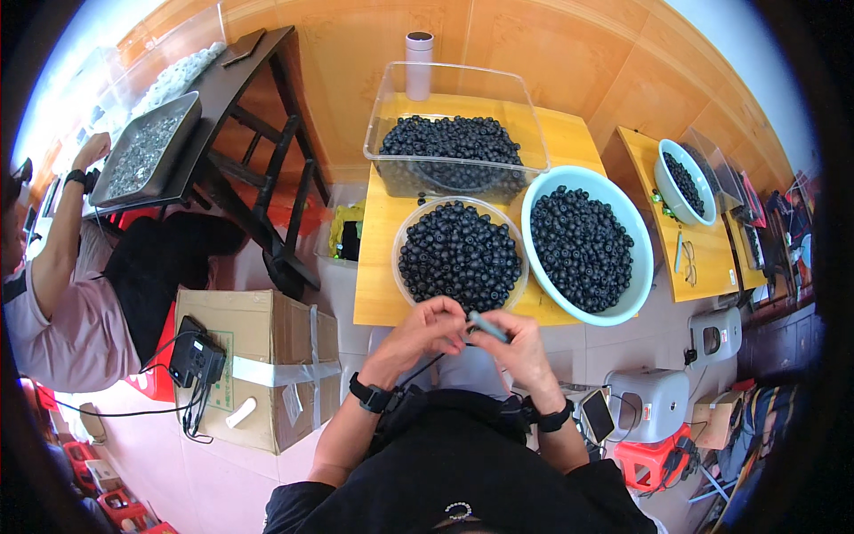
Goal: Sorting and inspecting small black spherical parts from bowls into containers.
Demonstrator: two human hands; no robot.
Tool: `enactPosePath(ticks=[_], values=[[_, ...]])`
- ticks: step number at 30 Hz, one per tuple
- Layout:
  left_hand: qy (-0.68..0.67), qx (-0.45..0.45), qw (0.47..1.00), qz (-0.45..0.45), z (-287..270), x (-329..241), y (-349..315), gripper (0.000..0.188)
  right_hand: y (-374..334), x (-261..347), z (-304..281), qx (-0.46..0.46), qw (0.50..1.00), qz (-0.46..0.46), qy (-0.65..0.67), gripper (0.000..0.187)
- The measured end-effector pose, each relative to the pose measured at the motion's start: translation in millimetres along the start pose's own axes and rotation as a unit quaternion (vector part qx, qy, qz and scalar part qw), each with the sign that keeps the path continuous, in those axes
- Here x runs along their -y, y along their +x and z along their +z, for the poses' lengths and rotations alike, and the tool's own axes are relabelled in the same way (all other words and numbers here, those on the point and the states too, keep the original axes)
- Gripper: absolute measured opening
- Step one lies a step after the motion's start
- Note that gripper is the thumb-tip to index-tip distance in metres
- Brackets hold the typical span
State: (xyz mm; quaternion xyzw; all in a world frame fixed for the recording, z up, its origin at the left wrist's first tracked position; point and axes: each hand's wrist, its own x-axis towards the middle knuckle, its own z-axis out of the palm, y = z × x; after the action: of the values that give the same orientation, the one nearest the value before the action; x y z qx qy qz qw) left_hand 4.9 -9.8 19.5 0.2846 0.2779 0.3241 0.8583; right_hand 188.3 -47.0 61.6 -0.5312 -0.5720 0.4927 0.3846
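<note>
My right hand (520, 350) is closed around a slim grey-blue tool with a pen-like handle (488, 327), whose tip points toward my other hand. My left hand (421, 333) is bent in a pinch close to that tip; what its fingertips hold is too small to make out. Just beyond both hands, a round clear tub (399, 258) full of round black beads (460, 254) stands at the front of the yellow table (374, 283). To its right is a pale blue basin (642, 267) with more black beads (581, 249).
Behind the tub stands a clear rectangular bin (400, 182) of black beads, with a pink flask (419, 67) at the back. A taped cardboard box (253, 369) is on the floor at left. Beyond it another person (67, 329) sits by a metal tray (147, 151).
</note>
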Motion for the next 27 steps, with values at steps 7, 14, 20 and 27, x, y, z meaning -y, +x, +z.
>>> enactPosePath(ticks=[7,14,20,27], values=[[0.364,-0.221,0.881,0.205,-13,-13,54,0.016,55,17,-84,-0.295,0.943,-0.123,-0.097,0.034],[0.623,-0.261,0.649,0.350,10,-4,84,0.024,32,-18,-87,-0.331,0.911,-0.137,-0.206,0.026],[0.661,-0.241,0.625,0.337,13,-4,88,0.019,5,-31,-90,-0.364,0.911,-0.089,-0.174,0.020],[0.588,-0.233,0.688,0.354,2,-12,79,0.019,2,-24,-79,-0.339,0.919,-0.097,-0.177,0.017]])
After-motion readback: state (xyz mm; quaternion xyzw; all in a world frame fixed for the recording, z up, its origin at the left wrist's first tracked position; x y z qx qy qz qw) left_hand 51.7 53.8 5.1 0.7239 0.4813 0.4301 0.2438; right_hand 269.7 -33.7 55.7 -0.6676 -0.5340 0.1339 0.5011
